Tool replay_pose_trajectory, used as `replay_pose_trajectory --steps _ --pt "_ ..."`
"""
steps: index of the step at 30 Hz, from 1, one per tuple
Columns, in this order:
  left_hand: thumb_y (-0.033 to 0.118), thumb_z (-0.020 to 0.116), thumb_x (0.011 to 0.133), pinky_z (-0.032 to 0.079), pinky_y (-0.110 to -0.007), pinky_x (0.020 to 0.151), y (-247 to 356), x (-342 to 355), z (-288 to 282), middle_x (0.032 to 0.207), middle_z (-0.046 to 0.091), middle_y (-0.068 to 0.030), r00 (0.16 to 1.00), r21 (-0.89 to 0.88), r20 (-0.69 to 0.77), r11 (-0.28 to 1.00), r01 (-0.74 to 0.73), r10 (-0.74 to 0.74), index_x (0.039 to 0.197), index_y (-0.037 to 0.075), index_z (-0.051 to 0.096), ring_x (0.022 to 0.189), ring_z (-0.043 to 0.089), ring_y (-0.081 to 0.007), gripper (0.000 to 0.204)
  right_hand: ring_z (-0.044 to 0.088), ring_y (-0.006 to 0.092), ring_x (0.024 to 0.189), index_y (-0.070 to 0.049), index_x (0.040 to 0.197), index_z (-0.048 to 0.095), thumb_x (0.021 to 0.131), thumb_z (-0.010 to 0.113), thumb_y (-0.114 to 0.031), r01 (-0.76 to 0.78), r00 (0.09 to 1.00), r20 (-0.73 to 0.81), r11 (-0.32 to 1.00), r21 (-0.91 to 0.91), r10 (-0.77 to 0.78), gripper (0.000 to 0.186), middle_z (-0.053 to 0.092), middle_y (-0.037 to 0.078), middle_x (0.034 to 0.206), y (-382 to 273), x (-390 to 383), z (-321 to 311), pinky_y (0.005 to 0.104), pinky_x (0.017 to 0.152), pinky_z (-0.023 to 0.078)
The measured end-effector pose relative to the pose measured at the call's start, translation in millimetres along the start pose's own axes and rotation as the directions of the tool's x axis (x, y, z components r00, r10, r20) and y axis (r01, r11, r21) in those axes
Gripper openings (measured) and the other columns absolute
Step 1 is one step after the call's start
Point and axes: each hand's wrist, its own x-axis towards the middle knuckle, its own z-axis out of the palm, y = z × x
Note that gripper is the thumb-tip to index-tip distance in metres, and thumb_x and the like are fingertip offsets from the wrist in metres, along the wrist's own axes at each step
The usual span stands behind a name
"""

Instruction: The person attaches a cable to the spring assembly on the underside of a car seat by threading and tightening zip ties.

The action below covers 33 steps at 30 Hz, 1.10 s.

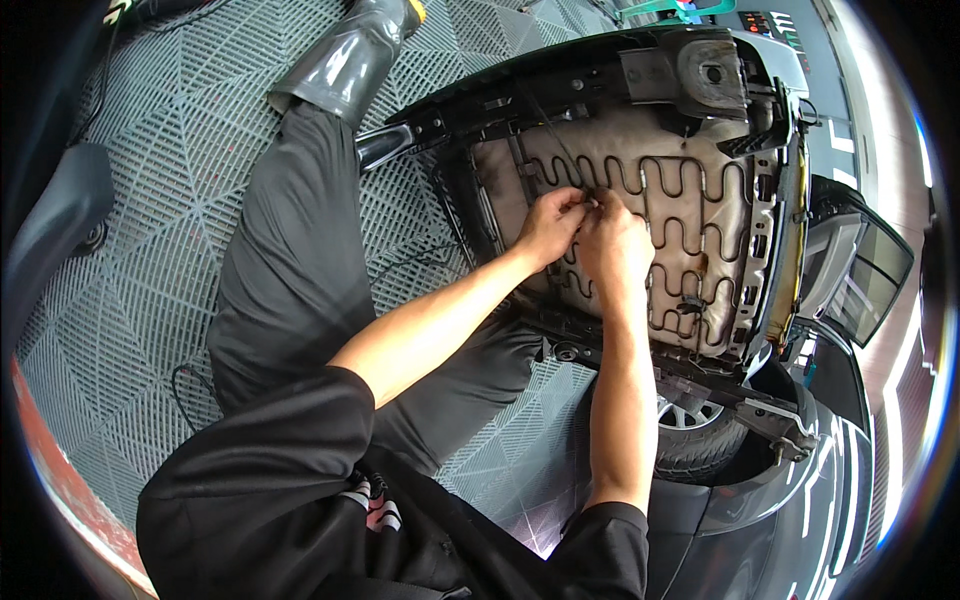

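Over the middle of the seat frame [540, 90], with left hand [548, 228] and right hand [615, 240] bunched close together; cannot tell whether gripping anything. Contained within the frame: dark serpentine springs [665, 159], then a brown-stained tan pad [620, 132]. Below the frame, a wheel [705, 442] inside a car's arch; left of it, grey grid flooring [190, 120].

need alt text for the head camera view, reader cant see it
A bare left hand and right hand meet at the fingertips over the zigzag wire springs of what looks like an upturned car seat; anything pinched between them is too small to tell. Around them are a grey grid floor and, lower right, a grey car.
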Motion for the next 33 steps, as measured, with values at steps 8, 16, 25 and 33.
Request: replay_pose_trajectory --steps 8,16,25,33 --pt "0.011 0.066 0.091 0.053 -0.028 0.070 -5.9 -0.6 11.6 0.085 0.072 -0.0093 0.952 0.100 -0.297 0.994 -0.044 0.072 0.097 -0.005 0.069 0.078 0.067 -0.0141 0.017 0.072 0.0401 0.080 -0.006 0.104 0.068 0.094 0.055 -0.025 0.040 0.998 0.049 0.998 0.040 -0.042 0.025 0.072 0.022 0.083 2.2 4.5 -6.7 0.0481 0.073 0.057" --pt "0.011 0.063 0.095 0.052 -0.025 0.070 9.0 -3.7 9.5 0.085 0.069 -0.0049 0.982 0.227 -0.182 0.974 0.003 0.040 0.099 -0.003 0.067 0.076 0.063 -0.0106 0.015 0.071 0.0397 0.077 -0.006 0.109 0.070 0.094 0.057 -0.024 0.055 0.998 -0.011 0.987 0.152 -0.054 0.027 0.071 0.022 0.079 16.6 -1.3 0.4 0.0483 0.073 0.057" --pt "0.016 0.061 0.099 0.052 -0.024 0.071 15.1 5.8 -15.6 0.086 0.067 -0.0007 0.988 -0.064 0.100 0.991 0.120 -0.114 0.105 0.002 0.067 0.076 0.062 -0.0074 0.017 0.071 0.0385 0.074 -0.003 0.091 0.069 0.093 0.061 -0.015 0.110 0.991 -0.090 0.975 0.192 -0.094 0.015 0.070 0.021 0.077 15.4 -1.7 -1.5 0.0467 0.067 0.057" --pt "0.014 0.059 0.100 0.051 -0.024 0.073 25.2 14.6 -27.4 0.088 0.067 -0.0018 0.980 0.244 0.192 0.970 0.007 -0.055 0.106 -0.002 0.066 0.080 0.061 -0.0068 0.018 0.072 0.0362 0.073 -0.002 0.082 0.067 0.087 0.065 -0.013 0.238 0.969 0.097 0.966 -0.102 -0.228 0.012 0.071 0.020 0.077 5.9 17.7 -21.1 0.0439 0.066 0.059"
